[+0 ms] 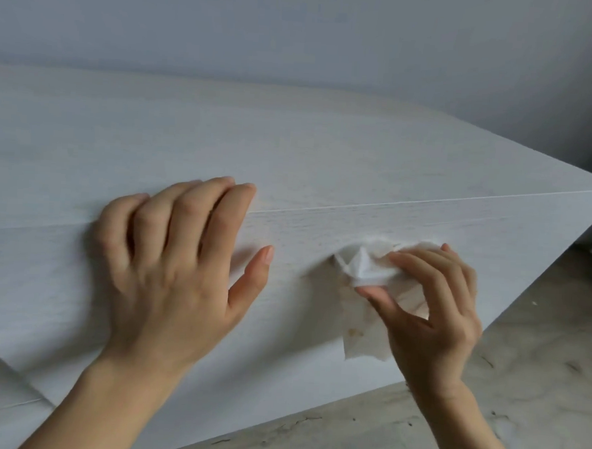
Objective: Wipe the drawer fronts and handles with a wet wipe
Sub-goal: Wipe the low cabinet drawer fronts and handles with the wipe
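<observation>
The person leaned over a white, wood-grained chest of drawers (326, 150), looking down across its top and front. The left hand (172, 272) lay flat and empty over the front edge of the top, its fingers (199, 205) spread loosely onto the top surface and the thumb pointing out to the right over the drawer front (441, 232). It gripped nothing; it simply rested there, palm against the wood.

The right hand (430, 310) pinched a crumpled white wet wipe (364, 265) between thumb and fingertips, pressing the bunched part against the upper drawer front, a little below the thin seam that ran under the top. A loose tail of the wipe hung down past the thumb, and that hanging part bore faint brownish stains. The wipe touched the drawer front well to the right of the left thumb, with bare wood between the two hands.

I could not make out a handle; if there was one under the wipe, the cloth and fingers hid it. Below the chest, at the lower right, lay a pale marbled floor (520, 373) with dark flecks on it. A plain grey wall (298, 28) stood behind the chest.
</observation>
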The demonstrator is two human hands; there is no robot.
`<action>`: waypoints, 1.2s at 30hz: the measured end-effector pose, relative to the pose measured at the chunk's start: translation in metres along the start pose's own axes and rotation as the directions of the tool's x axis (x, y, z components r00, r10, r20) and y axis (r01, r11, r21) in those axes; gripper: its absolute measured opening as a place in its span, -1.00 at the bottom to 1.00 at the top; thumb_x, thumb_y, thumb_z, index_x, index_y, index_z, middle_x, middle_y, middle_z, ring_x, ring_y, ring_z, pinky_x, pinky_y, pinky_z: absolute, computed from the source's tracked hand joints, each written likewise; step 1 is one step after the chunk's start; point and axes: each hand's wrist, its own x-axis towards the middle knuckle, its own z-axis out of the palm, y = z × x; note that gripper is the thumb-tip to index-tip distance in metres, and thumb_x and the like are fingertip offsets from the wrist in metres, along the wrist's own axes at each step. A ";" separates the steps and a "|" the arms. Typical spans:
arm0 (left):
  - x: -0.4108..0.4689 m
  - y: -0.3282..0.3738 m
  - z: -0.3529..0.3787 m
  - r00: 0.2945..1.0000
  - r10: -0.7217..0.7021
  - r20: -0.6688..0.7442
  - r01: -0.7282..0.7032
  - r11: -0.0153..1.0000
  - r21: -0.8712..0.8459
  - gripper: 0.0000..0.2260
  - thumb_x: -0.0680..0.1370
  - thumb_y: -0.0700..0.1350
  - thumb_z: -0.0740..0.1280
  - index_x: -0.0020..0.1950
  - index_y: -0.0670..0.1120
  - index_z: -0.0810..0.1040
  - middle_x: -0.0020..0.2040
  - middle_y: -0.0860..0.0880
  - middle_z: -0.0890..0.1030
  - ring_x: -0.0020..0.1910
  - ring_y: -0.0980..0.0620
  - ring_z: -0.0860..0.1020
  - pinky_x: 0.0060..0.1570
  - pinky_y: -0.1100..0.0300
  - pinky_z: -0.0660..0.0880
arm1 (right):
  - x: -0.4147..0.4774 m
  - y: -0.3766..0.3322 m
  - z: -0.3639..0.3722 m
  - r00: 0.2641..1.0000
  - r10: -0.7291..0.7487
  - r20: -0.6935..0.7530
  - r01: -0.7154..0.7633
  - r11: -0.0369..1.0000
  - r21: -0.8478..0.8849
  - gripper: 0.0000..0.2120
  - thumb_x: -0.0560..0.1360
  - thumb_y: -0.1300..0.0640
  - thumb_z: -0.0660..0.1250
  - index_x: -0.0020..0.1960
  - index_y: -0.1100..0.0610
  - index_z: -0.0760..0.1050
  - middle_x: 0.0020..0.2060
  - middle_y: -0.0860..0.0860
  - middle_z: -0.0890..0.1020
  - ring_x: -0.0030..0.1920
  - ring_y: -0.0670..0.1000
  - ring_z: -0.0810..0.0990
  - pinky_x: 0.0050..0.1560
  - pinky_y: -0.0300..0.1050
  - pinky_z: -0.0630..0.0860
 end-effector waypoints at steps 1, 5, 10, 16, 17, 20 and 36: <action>0.000 0.000 0.000 1.000 0.002 0.002 -0.002 1.000 -0.006 -0.63 0.64 0.06 0.18 0.28 -0.17 0.52 0.17 -0.17 0.60 0.13 -0.16 0.39 0.25 -0.03 0.07 | 0.000 -0.004 0.003 1.000 0.012 -0.007 -0.012 1.000 -0.010 -0.57 0.49 -0.11 0.37 -0.08 0.30 0.60 -0.11 0.01 0.57 0.00 0.04 0.55 0.28 0.06 0.41; -0.001 0.001 0.001 1.000 -0.014 0.007 0.014 0.999 -0.035 -0.62 0.65 0.07 0.16 0.30 -0.16 0.49 0.23 -0.13 0.51 0.15 -0.17 0.36 0.19 -0.08 0.23 | -0.005 -0.030 0.018 1.000 0.000 -0.008 0.000 1.000 0.013 -0.72 0.53 -0.08 0.35 -0.03 0.15 0.56 -0.17 0.04 0.63 -0.02 0.01 0.54 0.28 -0.02 0.36; 0.000 0.001 0.003 1.000 -0.007 -0.002 0.007 1.000 -0.022 -0.62 0.64 0.07 0.15 0.30 -0.16 0.49 0.22 -0.13 0.50 0.14 -0.17 0.37 0.23 -0.06 0.18 | -0.002 -0.010 0.002 1.000 0.003 -0.022 -0.003 0.999 0.033 -0.72 0.49 -0.08 0.40 0.01 0.12 0.55 -0.10 -0.03 0.60 -0.04 0.01 0.58 0.21 0.05 0.45; 0.001 0.002 0.005 0.999 -0.008 -0.036 0.009 1.000 0.024 -0.63 0.64 0.08 0.12 0.26 -0.14 0.51 0.20 -0.09 0.49 0.10 -0.14 0.40 0.26 -0.03 0.10 | -0.005 -0.043 0.024 0.997 0.073 -0.031 -0.072 0.997 0.036 -0.84 0.59 -0.04 0.28 -0.01 0.06 0.46 -0.15 -0.08 0.53 -0.08 -0.07 0.47 0.21 -0.03 0.34; 0.000 0.001 0.005 0.999 -0.004 -0.038 0.005 1.000 0.026 -0.63 0.64 0.08 0.12 0.26 -0.14 0.51 0.20 -0.09 0.49 0.10 -0.14 0.40 0.26 -0.03 0.10 | -0.004 -0.039 0.022 0.998 0.053 -0.026 -0.051 0.997 0.051 -0.84 0.58 -0.04 0.29 -0.01 0.05 0.48 -0.15 -0.09 0.54 -0.09 -0.07 0.48 0.15 -0.01 0.38; 0.000 -0.002 0.005 0.999 0.014 -0.033 -0.013 1.000 0.013 -0.62 0.65 0.07 0.13 0.27 -0.15 0.52 0.19 -0.12 0.54 0.11 -0.15 0.40 0.26 -0.03 0.10 | -0.001 -0.021 0.010 0.999 0.027 -0.023 -0.026 0.999 0.040 -0.74 0.54 -0.10 0.31 -0.03 0.10 0.57 -0.12 -0.06 0.56 -0.06 -0.02 0.54 0.14 0.04 0.43; -0.005 -0.003 0.010 1.000 0.011 0.008 -0.010 0.995 -0.097 -0.62 0.66 0.08 0.10 0.32 -0.14 0.44 0.25 -0.12 0.44 0.12 -0.22 0.46 0.06 -0.34 0.46 | -0.007 -0.028 0.022 0.997 -0.077 0.012 0.077 0.997 0.029 -0.81 0.61 0.01 0.25 0.08 0.13 0.50 -0.15 0.01 0.63 -0.08 -0.03 0.54 0.16 -0.05 0.44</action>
